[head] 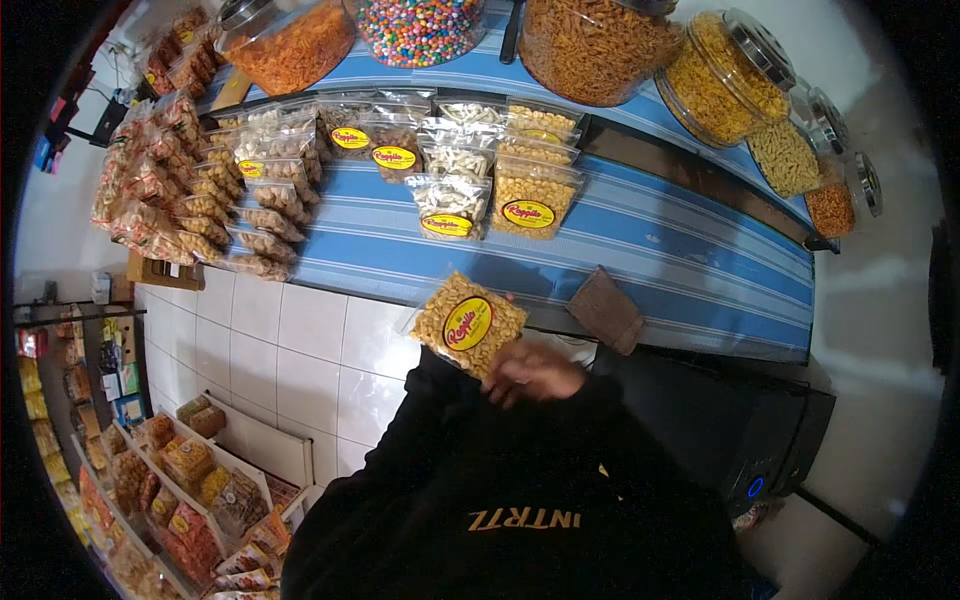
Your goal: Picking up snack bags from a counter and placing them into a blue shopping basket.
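Observation:
A clear plastic pouch of pale yellow nuts or similar snack pieces (pixel 439 315), with a yellow oval label bearing writing, is held tilted in front of my chest. My left sleeve runs up behind it; that hand is almost wholly hidden by the pouch, with what looks like a fingertip at its upper right edge. Blurred by motion, my right hand (pixel 538 371) has curled fingers at the pouch's lower right corner; whether they grip it is not plain. Beyond the pouch, on the blue striped counter (pixel 360 232), stand similar labelled yellow pouches (pixel 534 191) and white-filled ones (pixel 448 202).
A folded brown cloth (pixel 606 309) lies at the counter's near edge. Large snack jars (pixel 600 52) line the raised back shelf. Rows of bagged snacks (pixel 262 232) stand at left. A black cabinet-like box (pixel 712 420) is at right, a snack display rack (pixel 217 480) at lower left.

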`<state>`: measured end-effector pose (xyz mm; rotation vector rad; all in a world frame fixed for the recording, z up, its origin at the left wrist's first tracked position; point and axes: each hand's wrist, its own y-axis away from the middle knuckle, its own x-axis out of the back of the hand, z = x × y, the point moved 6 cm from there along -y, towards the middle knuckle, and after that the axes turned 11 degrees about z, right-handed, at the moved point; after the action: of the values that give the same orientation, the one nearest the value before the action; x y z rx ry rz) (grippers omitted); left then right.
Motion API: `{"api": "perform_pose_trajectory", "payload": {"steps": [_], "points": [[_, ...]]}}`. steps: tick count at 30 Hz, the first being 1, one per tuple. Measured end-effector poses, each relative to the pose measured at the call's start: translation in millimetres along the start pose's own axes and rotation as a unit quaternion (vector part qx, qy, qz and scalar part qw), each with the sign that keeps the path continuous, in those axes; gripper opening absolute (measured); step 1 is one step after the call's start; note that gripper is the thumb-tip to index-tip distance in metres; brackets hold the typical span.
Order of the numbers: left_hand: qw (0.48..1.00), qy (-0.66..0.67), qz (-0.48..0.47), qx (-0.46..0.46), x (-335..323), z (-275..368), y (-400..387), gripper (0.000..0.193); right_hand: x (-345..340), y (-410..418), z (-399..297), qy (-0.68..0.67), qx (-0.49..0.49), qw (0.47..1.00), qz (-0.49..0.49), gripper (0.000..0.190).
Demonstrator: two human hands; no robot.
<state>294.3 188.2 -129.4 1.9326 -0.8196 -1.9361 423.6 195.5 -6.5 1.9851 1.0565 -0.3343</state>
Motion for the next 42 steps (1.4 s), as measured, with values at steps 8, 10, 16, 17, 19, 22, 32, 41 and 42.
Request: {"api": "perform_pose_trajectory", "payload": {"steps": [8,10,16,17,19,22,32,41,42], "points": [[0.985,-0.152,0.067,-0.05,-7,-7,45,0.061,254,43,-19,0.611,0.124,0.607,0.493,0.082],[0.98,-0.172,0.071,-0.068,-7,-4,53,0.061,283,33,-4,0.613,0.082,0.621,0.481,0.086],[0.971,-0.196,0.065,-0.124,-7,9,69,0.06,325,16,1,0.481,-0.084,0.788,0.375,0.083],[0.968,-0.203,0.062,-0.134,-9,14,70,0.06,318,17,0,0.495,-0.091,0.787,0.356,0.08],[0.963,-0.219,0.047,-0.148,-16,23,68,0.06,306,33,-6,0.531,-0.145,0.757,0.353,0.073],[0.955,-0.25,0.017,-0.161,-30,39,60,0.06,253,47,-25,0.372,0.015,0.873,0.314,0.059],[0.972,-0.181,-0.144,-0.045,-64,65,45,0.056,15,-56,-86,0.369,0.431,0.78,0.264,0.038],[0.855,-0.021,0.132,-0.502,-22,91,51,0.052,-159,-112,-52,0.633,0.366,0.606,0.314,0.05],[0.862,-0.039,0.088,-0.497,-31,91,56,0.052,-172,-101,-48,0.636,0.394,0.59,0.304,0.053]]}}
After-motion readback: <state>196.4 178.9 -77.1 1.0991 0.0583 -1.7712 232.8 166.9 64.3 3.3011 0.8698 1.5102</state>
